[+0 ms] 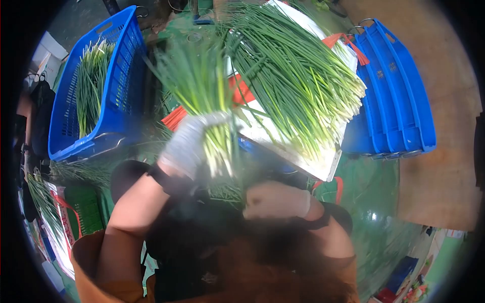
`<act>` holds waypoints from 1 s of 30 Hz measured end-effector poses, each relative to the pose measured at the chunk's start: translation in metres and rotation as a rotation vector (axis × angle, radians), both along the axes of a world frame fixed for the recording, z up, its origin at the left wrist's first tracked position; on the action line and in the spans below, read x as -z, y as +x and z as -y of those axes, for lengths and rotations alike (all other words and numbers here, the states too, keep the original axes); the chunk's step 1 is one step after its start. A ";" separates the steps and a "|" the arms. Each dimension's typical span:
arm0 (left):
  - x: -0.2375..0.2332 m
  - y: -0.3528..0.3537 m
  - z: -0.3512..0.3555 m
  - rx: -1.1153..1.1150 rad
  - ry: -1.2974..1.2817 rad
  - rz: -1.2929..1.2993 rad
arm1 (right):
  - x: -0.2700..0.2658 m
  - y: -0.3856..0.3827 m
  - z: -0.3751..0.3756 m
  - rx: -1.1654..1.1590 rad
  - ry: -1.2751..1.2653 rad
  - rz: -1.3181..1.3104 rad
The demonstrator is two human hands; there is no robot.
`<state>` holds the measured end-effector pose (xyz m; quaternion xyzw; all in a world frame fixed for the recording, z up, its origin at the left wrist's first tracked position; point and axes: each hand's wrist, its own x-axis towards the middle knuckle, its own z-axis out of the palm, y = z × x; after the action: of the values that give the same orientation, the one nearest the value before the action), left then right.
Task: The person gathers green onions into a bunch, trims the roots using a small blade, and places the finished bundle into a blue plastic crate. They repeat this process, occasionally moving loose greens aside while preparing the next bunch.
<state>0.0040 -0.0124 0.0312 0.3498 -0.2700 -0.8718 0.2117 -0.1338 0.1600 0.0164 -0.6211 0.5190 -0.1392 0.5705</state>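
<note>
My left hand (184, 144), in a whitish glove, is closed around a bunch of scallions (194, 83). Their green tops point away from me and their white ends hang toward my lap. Lower and to the right is my gloved right hand (278, 199), smeared by motion, its fingers curled in. A thin green strand runs down near its fingertips, but what it grips cannot be made out. Beyond both hands a large pile of scallions (298, 81) lies on a white board (323, 169), white ends to the right.
At the left stands a blue crate (134, 65) with scallions inside. Nested blue crates (399, 96) are at the right, beside a brown board (439, 126). Red strips (174, 118) lie near the pile. More scallions (43, 199) and a green crate (88, 207) sit at lower left.
</note>
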 end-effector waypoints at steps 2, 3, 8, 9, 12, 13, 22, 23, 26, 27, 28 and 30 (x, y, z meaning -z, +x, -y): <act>-0.008 0.005 0.019 -0.112 -0.025 -0.034 | 0.006 -0.002 -0.009 -0.204 0.018 -0.175; -0.006 0.009 0.030 -0.163 -0.034 -0.107 | 0.004 -0.005 -0.010 -0.256 0.012 -0.276; -0.008 0.013 0.054 -0.377 -0.539 0.191 | 0.005 -0.050 0.021 0.790 -0.527 -0.847; -0.008 0.015 0.055 -0.452 -0.650 0.203 | 0.018 -0.062 0.021 0.766 -0.736 -1.059; -0.018 0.016 0.051 -0.595 -0.854 0.155 | 0.040 -0.081 0.017 0.706 -0.634 -1.019; -0.020 0.020 0.051 -0.603 -0.883 0.141 | 0.044 -0.082 0.013 0.712 -0.627 -1.019; -0.022 0.001 -0.020 -0.087 -0.125 -0.004 | -0.012 -0.032 0.021 1.044 -0.053 0.380; -0.012 0.003 -0.021 0.012 0.007 0.025 | -0.013 -0.021 0.023 1.030 -0.049 0.378; 0.013 0.005 -0.027 0.137 0.044 0.097 | -0.007 0.007 0.022 0.870 -0.314 0.136; 0.013 0.005 -0.031 0.129 0.097 0.001 | 0.000 0.013 0.019 0.777 -0.483 -0.104; 0.009 0.004 -0.035 0.134 0.059 0.006 | 0.004 0.020 0.019 0.781 -0.568 -0.106; 0.006 0.005 -0.033 0.132 0.014 0.012 | 0.001 0.025 0.016 0.722 -0.517 -0.107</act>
<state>0.0090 0.0209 0.0252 0.3378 -0.2876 -0.8837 0.1495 -0.1084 0.1438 0.0157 -0.5286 0.6795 -0.4222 0.2839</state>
